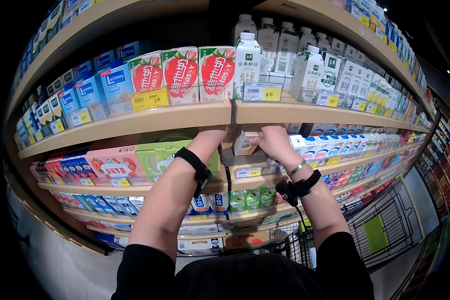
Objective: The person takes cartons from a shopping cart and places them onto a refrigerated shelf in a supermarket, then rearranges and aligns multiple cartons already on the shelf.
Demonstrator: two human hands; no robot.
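Observation:
Both my arms reach in under the front edge of a wooden shelf board [277,111]. A small white carton [243,145] stands tilted in a dark grey open tray [243,159] on the shelf below. The thumb of my right hand [273,139] lies against the carton's right edge, and the other fingers are hidden behind it and under the board. To the carton's left, only the wrist end of my left hand [218,129] shows; its fingers are out of sight, so what it touches is unclear.
Strawberry drink cartons [180,75] and white milk bottles [248,56] line the board above. A green gift box [161,155] and a pink one [110,161] sit left of my arms; blue-and-white milk cartons [324,146] are to the right. A wire shopping cart [375,232] stands at lower right.

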